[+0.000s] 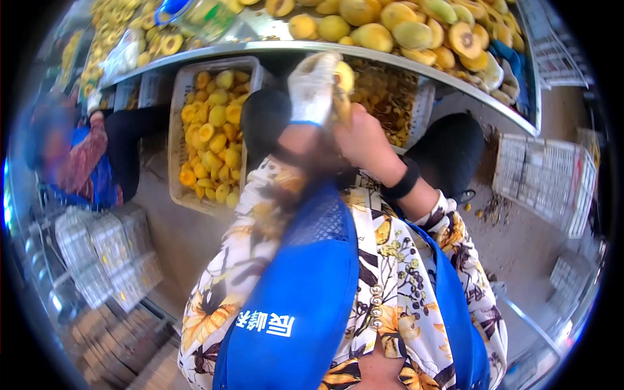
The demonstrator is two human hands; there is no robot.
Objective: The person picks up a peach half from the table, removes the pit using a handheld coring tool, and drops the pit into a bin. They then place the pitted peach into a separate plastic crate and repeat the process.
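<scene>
My left hand (pixel 312 90), in a white glove with a blue cuff, is closed around a yellow peach (pixel 345 77) just below the metal table's edge. Beside it my bare right hand (pixel 365 138) is closed with its fingers up near the peach. Something narrow and brownish shows between the two hands, too blurred to name. Under the hands, a crate of brown pits and scraps (pixel 383 91) stands between my knees. To its left, a pale crate (pixel 174 146) holds many yellow peach halves (pixel 214 130).
Whole and cut peaches (pixel 380 29) are heaped on the metal-edged table (pixel 260 46), with a clear plastic container (pixel 207 18) among them. Another person (pixel 78 146) sits at the left. Stacked crates (pixel 107 250) stand behind that person. A white crate (pixel 543 175) is on the floor at right.
</scene>
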